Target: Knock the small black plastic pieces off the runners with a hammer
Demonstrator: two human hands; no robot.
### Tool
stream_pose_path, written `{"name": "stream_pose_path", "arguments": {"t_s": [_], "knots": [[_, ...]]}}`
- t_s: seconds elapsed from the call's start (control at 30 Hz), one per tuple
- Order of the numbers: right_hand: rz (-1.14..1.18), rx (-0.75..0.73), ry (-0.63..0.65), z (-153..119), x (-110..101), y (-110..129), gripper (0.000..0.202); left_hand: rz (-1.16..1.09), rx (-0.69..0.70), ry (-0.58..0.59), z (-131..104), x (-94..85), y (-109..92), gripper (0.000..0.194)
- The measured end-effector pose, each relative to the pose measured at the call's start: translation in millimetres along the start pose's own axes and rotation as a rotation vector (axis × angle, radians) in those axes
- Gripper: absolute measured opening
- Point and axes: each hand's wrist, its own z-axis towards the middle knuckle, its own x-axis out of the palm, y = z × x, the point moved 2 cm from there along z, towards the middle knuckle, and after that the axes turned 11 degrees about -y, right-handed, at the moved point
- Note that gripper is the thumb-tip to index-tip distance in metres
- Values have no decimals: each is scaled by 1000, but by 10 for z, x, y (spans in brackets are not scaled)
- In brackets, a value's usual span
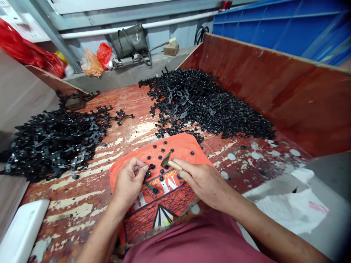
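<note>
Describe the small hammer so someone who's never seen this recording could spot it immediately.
On the worn red-brown work surface, find the orange printed cloth in front of the person. Over it, the right hand holds the small hammer. Its pale handle and dark, tapered head set it apart from the small black parts scattered nearby.

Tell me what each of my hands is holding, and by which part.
Your right hand grips a hammer by its handle; your left hand pinches a black part, exact spot hidden.

Scene brightly lit | small glints thrown off black parts | right corners darkened | edges stretched | blue crate blurred toward right
</note>
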Motion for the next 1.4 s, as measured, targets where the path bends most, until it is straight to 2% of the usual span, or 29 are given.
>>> {"name": "stream_pose_path", "arguments": {"t_s": [0.33, 0.77, 0.87, 1.03, 1.17, 1.3, 1.4], "knots": [[6, -7, -19, -19, -1, -7, 43, -99, -12, -38, -31, 11, -89, 20], [-16, -11, 28, 13, 32, -5, 43, 148, 119, -29, -87, 10, -75, 17], [-39, -56, 27, 67, -6, 54, 45, 229, 167, -38, -104, 14, -53, 17], [-33, -122, -26, 147, -94, 218, 46, 232, 159, -35, -70, 3, -73, 18], [-62, -164, -61, 158, 5, 269, 47, 271, 165, -18, -42, -17, -104, 18], [-187, -156, 42, 172, 162, 211, 44, 307, 163, -1, -50, -13, -81, 19], [-100, -165, -47, 190, 145, 196, 44, 266, 154, -4, -62, -10, -58, 20]]}}
